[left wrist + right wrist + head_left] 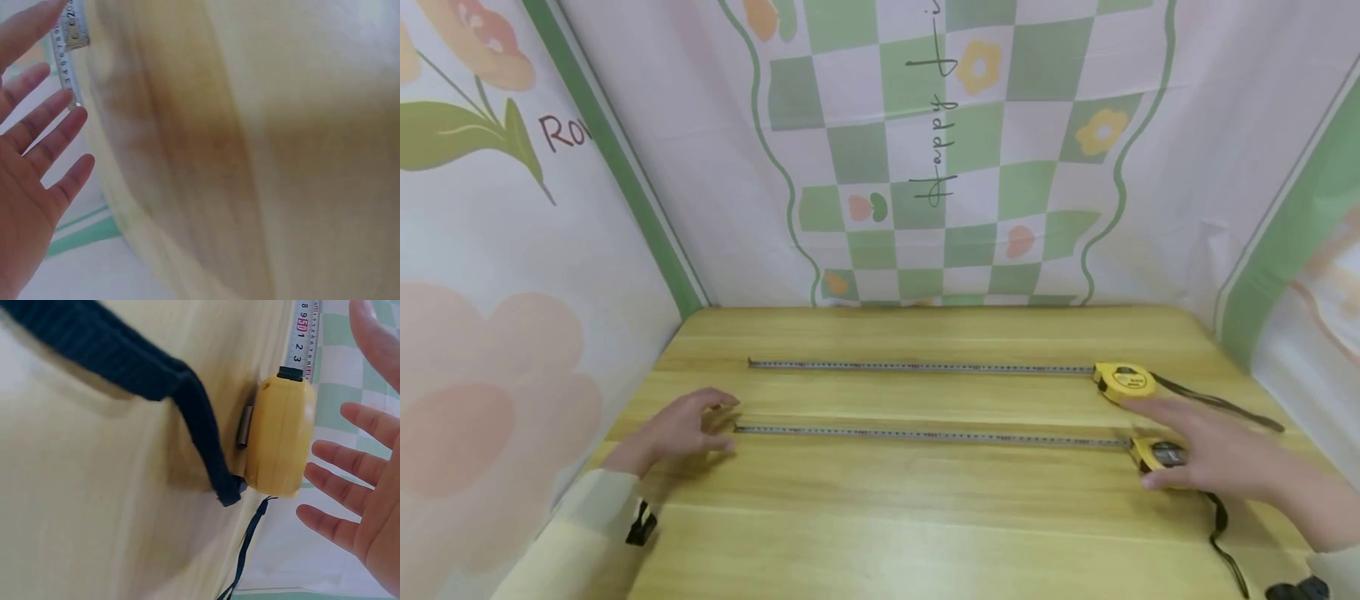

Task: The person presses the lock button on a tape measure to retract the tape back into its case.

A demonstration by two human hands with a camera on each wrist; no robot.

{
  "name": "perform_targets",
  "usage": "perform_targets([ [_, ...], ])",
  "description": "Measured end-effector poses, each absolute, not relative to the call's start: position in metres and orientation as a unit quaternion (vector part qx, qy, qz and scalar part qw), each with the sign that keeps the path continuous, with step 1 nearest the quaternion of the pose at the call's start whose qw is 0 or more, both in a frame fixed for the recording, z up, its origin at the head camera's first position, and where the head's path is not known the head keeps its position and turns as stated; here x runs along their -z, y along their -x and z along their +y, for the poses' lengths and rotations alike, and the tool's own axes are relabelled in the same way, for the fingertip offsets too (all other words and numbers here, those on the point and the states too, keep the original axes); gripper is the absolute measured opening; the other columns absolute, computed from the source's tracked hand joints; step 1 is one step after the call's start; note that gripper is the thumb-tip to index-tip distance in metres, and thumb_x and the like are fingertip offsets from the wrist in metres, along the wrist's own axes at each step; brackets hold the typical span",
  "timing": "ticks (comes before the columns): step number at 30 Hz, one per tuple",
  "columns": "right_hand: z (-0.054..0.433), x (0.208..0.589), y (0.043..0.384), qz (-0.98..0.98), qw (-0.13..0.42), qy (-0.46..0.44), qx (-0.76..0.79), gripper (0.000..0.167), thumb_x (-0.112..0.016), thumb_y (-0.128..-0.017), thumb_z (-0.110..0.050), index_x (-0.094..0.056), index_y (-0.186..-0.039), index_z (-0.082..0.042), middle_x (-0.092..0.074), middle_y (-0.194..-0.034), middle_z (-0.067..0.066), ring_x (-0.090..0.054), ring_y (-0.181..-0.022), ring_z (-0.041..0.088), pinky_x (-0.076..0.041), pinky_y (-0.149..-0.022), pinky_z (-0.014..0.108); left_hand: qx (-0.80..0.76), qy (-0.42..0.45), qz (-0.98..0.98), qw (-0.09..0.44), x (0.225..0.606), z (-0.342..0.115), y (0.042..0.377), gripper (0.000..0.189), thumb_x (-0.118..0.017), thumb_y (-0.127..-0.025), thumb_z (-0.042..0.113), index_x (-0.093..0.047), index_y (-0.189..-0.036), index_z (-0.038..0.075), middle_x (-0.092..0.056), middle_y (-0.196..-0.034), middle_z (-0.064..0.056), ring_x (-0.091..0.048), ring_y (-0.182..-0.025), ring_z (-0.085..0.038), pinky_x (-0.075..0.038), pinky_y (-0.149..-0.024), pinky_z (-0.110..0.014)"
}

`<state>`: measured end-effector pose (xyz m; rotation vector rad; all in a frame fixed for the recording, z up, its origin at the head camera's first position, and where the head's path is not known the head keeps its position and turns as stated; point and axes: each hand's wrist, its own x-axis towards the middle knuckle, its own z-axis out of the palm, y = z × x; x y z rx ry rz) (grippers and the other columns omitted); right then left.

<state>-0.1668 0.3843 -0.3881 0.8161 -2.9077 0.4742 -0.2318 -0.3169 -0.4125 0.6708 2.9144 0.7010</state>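
Note:
Two yellow tape measures lie one behind the other on the wooden table, their blades drawn out leftward. At the near one [1147, 455], my right hand [1228, 454] hovers with thumb and fingers spread around the case; the right wrist view has the fingers straight beside the yellow case [281, 434]. The far tape measure [1126, 381] sits just beyond those fingers. My left hand [681, 427], fingers spread, is next to the hooked end of the near blade [925, 434]. The far blade [917, 367] runs almost parallel behind it. In the left wrist view, fingertips overlap a blade [67, 72].
Dark wrist straps [1225, 550] trail from both cases, one toward the table's front and one to the right. Printed cloth [970, 167] stands behind the table [887, 517] and at both sides, close to its edges.

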Motion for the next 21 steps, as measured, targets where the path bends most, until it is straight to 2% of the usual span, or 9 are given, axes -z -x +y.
perform_targets([
  [8, 0.39, 0.398, 0.164, -0.951, 0.041, -0.269, -0.149, 0.095, -0.082, -0.062, -0.057, -0.053, -0.133, -0.001, -0.055, -0.127, 0.026, -0.05, -0.111, 0.049, -0.042, -0.081, 0.067, -0.298, -0.192, 0.934, 0.047, 0.424, -0.319, 0.233, 0.062, -0.084, -0.074, 0.034, -0.06, -0.124, 0.005, -0.062, -0.117, -0.009, -0.057, -0.107, -0.031, -0.044, -0.095, -0.052],
  [15, 0.392, 0.401, 0.163, -0.954, -0.003, -0.246, -0.173, 0.096, -0.08, -0.063, -0.059, -0.051, -0.135, -0.002, -0.051, -0.129, 0.027, -0.05, -0.111, 0.05, -0.042, -0.082, 0.068, -0.343, -0.172, 0.921, 0.066, 0.429, -0.318, 0.238, 0.048, -0.083, -0.077, 0.027, -0.063, -0.117, 0.008, -0.063, -0.112, -0.006, -0.058, -0.105, -0.028, -0.045, -0.094, -0.049],
  [21, 0.391, 0.403, 0.162, -0.955, -0.017, -0.232, -0.182, 0.096, -0.079, -0.062, -0.061, -0.052, -0.134, -0.004, -0.052, -0.127, 0.027, -0.052, -0.11, 0.049, -0.043, -0.083, 0.066, -0.355, -0.185, 0.914, 0.069, 0.432, -0.317, 0.24, 0.035, -0.081, -0.08, 0.021, -0.065, -0.109, 0.008, -0.063, -0.108, -0.003, -0.058, -0.102, -0.025, -0.047, -0.093, -0.046],
])
